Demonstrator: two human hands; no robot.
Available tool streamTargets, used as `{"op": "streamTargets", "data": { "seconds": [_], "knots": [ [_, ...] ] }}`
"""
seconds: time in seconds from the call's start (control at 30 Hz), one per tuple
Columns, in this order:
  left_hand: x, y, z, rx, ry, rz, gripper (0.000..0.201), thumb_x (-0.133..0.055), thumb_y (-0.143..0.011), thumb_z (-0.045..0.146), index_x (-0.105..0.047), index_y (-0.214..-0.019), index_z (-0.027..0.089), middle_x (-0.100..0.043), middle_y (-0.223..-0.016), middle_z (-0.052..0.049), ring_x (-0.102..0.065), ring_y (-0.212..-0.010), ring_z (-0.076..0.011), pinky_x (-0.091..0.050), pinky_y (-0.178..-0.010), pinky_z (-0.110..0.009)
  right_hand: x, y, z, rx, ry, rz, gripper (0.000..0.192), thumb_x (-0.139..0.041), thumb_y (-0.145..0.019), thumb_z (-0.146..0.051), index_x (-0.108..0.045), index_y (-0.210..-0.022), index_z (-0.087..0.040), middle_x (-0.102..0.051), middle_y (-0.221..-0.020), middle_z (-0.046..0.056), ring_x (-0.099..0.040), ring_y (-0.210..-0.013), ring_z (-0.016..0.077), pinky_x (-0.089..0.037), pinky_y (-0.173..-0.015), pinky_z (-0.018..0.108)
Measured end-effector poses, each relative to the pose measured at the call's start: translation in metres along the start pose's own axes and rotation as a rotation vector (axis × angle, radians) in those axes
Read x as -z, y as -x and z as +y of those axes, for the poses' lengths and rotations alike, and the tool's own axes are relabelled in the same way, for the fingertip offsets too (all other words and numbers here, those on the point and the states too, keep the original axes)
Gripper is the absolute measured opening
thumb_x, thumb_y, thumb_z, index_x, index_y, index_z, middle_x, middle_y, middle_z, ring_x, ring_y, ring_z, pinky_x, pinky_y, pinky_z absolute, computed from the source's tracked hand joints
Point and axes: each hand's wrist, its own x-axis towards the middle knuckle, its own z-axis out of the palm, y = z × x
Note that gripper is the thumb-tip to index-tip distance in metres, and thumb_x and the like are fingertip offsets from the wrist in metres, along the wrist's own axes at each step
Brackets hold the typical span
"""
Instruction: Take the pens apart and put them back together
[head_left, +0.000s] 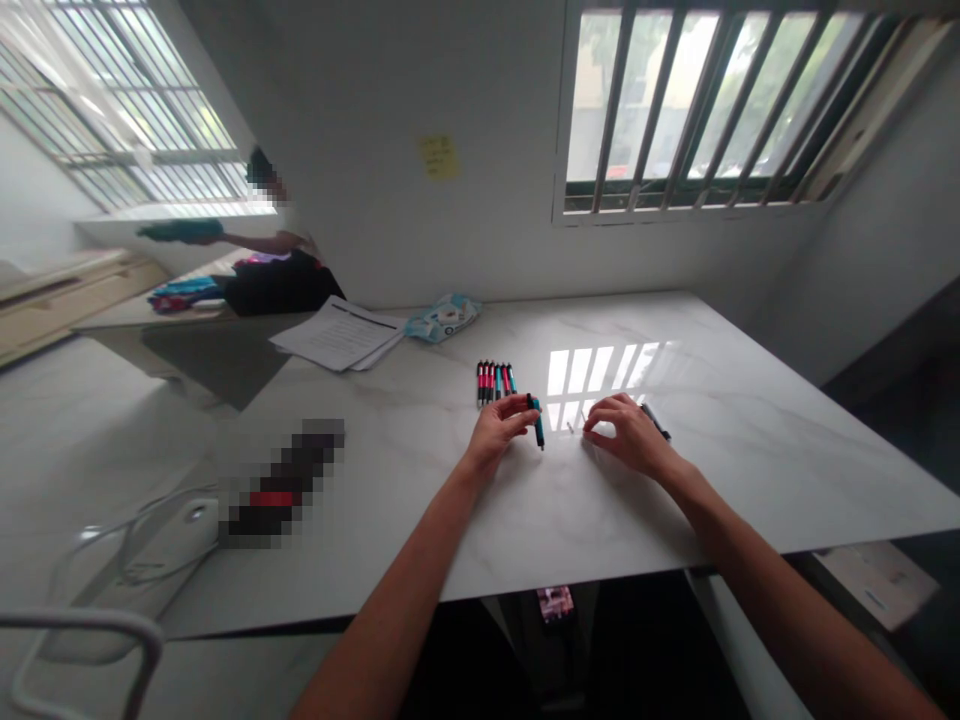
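Note:
Between the thumb and fingers of my left hand [501,428] is a teal and black pen [538,428], its tip pointing down just above the tabletop. My right hand [626,432] is lowered to the table, thumb and fingertips drawn together; whatever is between them is too small to make out. Tiny pale pieces [570,427] lie on the table by its fingertips. A dark pen or pen part [656,422] shows behind the right hand, partly covered by it. Just past my left hand, several red and teal pens [491,380] are lined up side by side.
The white marbled table [585,520] carries printed sheets [337,335] and a blue-white soft packet [442,318] at the back. A blurred-out dark object [285,485] lies left. A phone [555,605] shows below the front edge. Another person [281,240] works at the far left.

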Motion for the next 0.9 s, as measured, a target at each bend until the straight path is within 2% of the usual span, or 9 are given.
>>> {"op": "streamTargets", "data": {
  "seconds": [0.2,0.27,0.37,0.47,0.57,0.77,0.9],
  "knots": [
    [0.001,-0.002,-0.004,-0.02,-0.041,-0.032,0.056,-0.095,-0.059,0.042,-0.079,-0.106,0.016,-0.079,-0.104,-0.013,-0.073,-0.085,-0.0209,-0.047,-0.067,-0.027,0.009,-0.037,-0.015,-0.101,-0.263,0.075,0.005,-0.072,-0.085,-0.023,-0.071,-0.09,-0.021,-0.076,-0.086,0.002,-0.071,-0.078,0.0197,-0.056,-0.073,0.033],
    [0.002,-0.002,-0.005,-0.015,-0.064,-0.055,0.055,-0.094,-0.061,0.042,-0.079,-0.107,0.016,-0.08,-0.102,-0.013,-0.073,-0.082,-0.0209,-0.045,-0.064,-0.026,0.006,-0.053,-0.016,-0.064,-0.374,0.075,0.005,-0.072,-0.084,-0.025,-0.071,-0.087,-0.021,-0.075,-0.081,0.001,-0.07,-0.076,0.0183,-0.057,-0.073,0.032],
    [0.003,-0.002,-0.007,0.003,-0.096,-0.081,0.052,-0.092,-0.065,0.04,-0.08,-0.108,0.015,-0.08,-0.103,-0.014,-0.074,-0.081,-0.0207,-0.044,-0.063,-0.026,-0.004,-0.067,-0.014,-0.013,-0.532,0.046,0.011,-0.072,-0.087,-0.031,-0.075,-0.09,-0.02,-0.078,-0.086,0.003,-0.072,-0.078,0.018,-0.061,-0.079,0.034],
    [0.003,-0.002,-0.007,0.011,-0.136,-0.112,0.048,-0.091,-0.066,0.039,-0.081,-0.107,0.015,-0.08,-0.103,-0.013,-0.073,-0.081,-0.0202,-0.044,-0.064,-0.026,-0.015,-0.066,-0.011,-0.049,-0.637,0.043,0.021,-0.072,-0.09,-0.04,-0.08,-0.097,-0.022,-0.081,-0.095,0.005,-0.076,-0.087,0.021,-0.063,-0.083,0.036],
    [0.002,-0.002,-0.005,0.007,-0.172,-0.143,0.046,-0.09,-0.067,0.039,-0.082,-0.106,0.016,-0.081,-0.101,-0.012,-0.072,-0.082,-0.0202,-0.044,-0.064,-0.026,-0.021,-0.058,-0.01,-0.06,-0.647,0.039,0.023,-0.072,-0.092,-0.043,-0.082,-0.099,-0.023,-0.083,-0.098,0.006,-0.078,-0.09,0.0231,-0.063,-0.083,0.036],
    [0.0,0.002,0.001,0.009,-0.219,-0.149,0.04,-0.088,-0.069,0.037,-0.083,-0.102,0.016,-0.081,-0.094,-0.009,-0.07,-0.079,-0.0185,-0.045,-0.065,-0.026,-0.021,-0.053,-0.015,-0.018,-0.558,0.032,0.02,-0.071,-0.095,-0.04,-0.083,-0.103,-0.026,-0.083,-0.1,0.004,-0.079,-0.09,0.0226,-0.063,-0.082,0.035],
    [0.0,0.003,0.003,0.016,-0.201,-0.155,0.041,-0.09,-0.067,0.037,-0.084,-0.101,0.016,-0.081,-0.093,-0.009,-0.069,-0.078,-0.0181,-0.046,-0.068,-0.027,-0.018,-0.053,-0.02,0.012,-0.579,0.028,0.022,-0.071,-0.094,-0.036,-0.08,-0.11,-0.023,-0.082,-0.099,0.004,-0.078,-0.09,0.0207,-0.063,-0.081,0.032]
  ]
}}
